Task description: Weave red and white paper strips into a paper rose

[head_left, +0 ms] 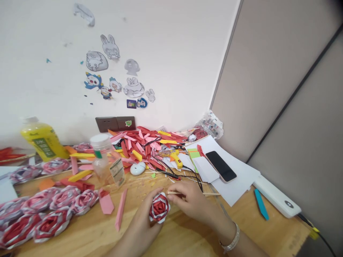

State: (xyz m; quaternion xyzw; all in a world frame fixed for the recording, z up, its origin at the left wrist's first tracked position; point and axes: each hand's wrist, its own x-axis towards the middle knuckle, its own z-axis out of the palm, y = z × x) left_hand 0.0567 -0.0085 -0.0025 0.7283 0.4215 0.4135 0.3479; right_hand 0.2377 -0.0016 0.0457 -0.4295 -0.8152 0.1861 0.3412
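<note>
A red and white folded paper rose (159, 207) rests in my left hand (146, 217), whose fingers curl round its far and left sides. Just to its right, my right hand (191, 200) pinches a thin wooden stick (174, 193). One end of the stick points at the flower; the other sticks out past the hand to the right. From this angle I cannot tell whether the tip touches the petals. More finished paper roses (53, 224), pink and red with white, lie in rows at the left. A pink folded paper strip (121, 210) is near my left hand.
Loose red, pink and yellow strips (139, 142) pile against the wall. A yellow glue gun (176, 159) with a cord, a phone (221, 166) on white paper, a clear bottle (103, 167), a yellow bottle (43, 139) and a white lamp-like bar (277, 196) stand or lie around.
</note>
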